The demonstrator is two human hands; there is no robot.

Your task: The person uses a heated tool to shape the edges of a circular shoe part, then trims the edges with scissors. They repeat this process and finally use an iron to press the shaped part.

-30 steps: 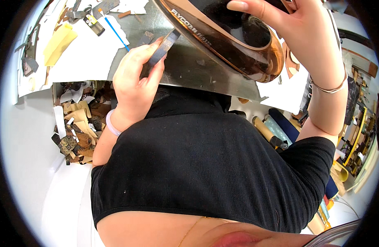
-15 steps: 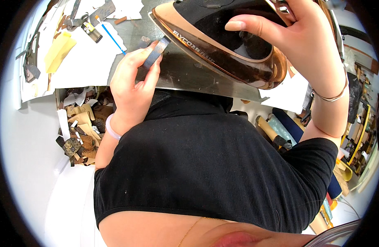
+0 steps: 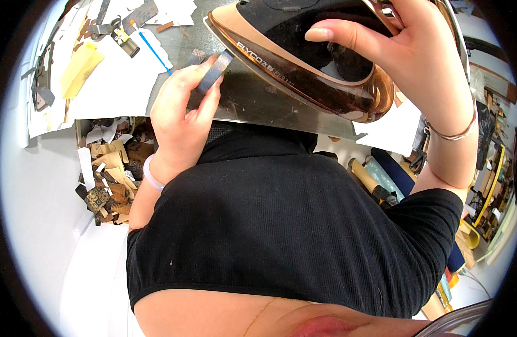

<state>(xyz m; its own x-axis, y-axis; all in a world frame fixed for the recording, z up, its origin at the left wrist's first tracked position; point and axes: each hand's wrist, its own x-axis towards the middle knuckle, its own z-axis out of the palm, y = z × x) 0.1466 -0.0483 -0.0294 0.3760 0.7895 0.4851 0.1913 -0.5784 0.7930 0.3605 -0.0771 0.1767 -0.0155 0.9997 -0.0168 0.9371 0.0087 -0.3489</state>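
A clothes iron point(image 3: 298, 84) with a brown translucent body and a black top stands over the grey work surface point(image 3: 241, 106), its tip pointing left. My right hand point(image 3: 421, 67) is at its handle near the upper edge. The fingers there are partly out of sight, and the thumb stretches left above the black top. Just left of the iron's tip, my left hand point(image 3: 180, 109) pinches a narrow, bent blue-grey strip point(image 3: 215, 74) between thumb and fingers. The strip's far part lies behind the fingers, and its exact material cannot be made out.
White paper sheets point(image 3: 118, 78) lie at the left, with a blue-handled brush point(image 3: 152, 48), a yellow-and-black lighter-like item point(image 3: 125, 43) and a folded yellow piece point(image 3: 81, 70). Scraps fill a space point(image 3: 112, 163) below the table's left. Rolls of material point(image 3: 385, 171) stand at the right.
The strip in my left hand has turned slightly, showing more of its flat face. The iron and my right hand have hardly shifted.
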